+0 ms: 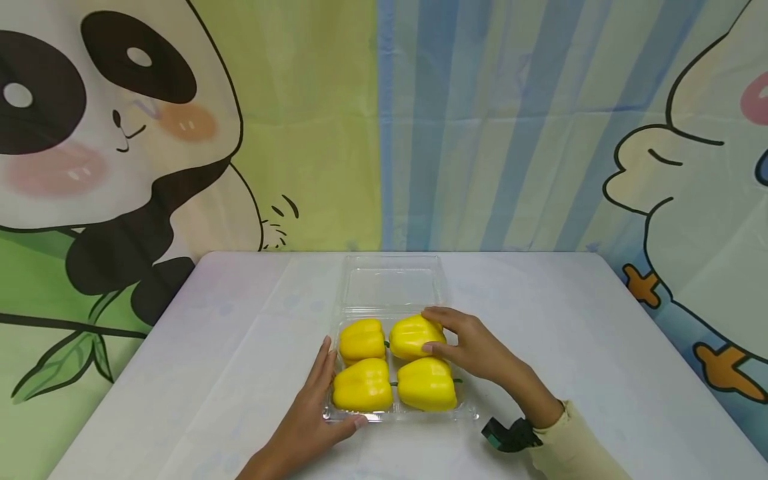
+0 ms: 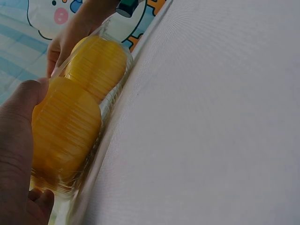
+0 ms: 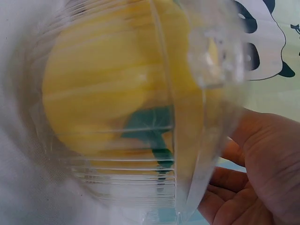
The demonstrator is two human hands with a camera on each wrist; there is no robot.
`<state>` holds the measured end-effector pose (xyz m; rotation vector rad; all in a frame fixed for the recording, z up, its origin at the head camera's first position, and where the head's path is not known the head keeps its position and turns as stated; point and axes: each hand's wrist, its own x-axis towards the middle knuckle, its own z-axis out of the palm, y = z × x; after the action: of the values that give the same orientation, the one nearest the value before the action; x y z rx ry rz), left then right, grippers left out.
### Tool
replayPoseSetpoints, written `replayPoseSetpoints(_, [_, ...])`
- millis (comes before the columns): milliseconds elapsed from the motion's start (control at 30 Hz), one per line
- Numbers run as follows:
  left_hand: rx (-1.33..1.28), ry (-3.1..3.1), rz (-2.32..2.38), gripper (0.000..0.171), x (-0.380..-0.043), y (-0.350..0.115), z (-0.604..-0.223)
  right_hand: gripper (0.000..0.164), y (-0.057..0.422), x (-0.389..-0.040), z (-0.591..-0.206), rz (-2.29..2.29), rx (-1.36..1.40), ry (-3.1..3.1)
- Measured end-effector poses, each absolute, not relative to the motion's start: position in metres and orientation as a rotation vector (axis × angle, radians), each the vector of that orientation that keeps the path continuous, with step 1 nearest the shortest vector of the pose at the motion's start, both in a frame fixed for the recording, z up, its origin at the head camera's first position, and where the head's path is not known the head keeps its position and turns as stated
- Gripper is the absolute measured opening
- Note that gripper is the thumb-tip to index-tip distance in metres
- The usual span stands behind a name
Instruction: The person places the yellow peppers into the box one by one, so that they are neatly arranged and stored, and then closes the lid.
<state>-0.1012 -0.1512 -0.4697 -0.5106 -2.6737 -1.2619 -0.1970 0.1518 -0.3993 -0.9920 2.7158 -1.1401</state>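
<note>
A clear plastic clamshell box [image 1: 414,416] sits on the table with its lid [image 1: 393,281] laid back. Yellow bell peppers fill its base in two rows. At the near-left corner, my left hand [image 1: 309,413] holds the box, thumb at the front edge and fingers along the left side. My right hand [image 1: 480,343] grips the far-right pepper [image 1: 413,337] between thumb and fingers. In front of that one lies the near-right pepper [image 1: 427,385], its green stem pointing right. Through the ribbed wall, the right wrist view shows a yellow pepper [image 3: 103,89] with a green stem.
A white cloth covers the table [image 1: 240,347], which stretches to both sides of the box. Behind it hangs a curtain [image 1: 480,127] printed with a panda and a white cartoon figure. A dark wrist device [image 1: 511,436] is strapped near my right cuff.
</note>
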Motion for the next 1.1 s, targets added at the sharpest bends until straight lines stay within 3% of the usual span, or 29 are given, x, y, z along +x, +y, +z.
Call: replayPoseSetpoints(1100, [-0.475, -2.681, -1.284, 0.112, -0.101, -0.149, -0.471, 0.057, 0.136, -0.19, -0.398, -0.884, -0.685, 2.862])
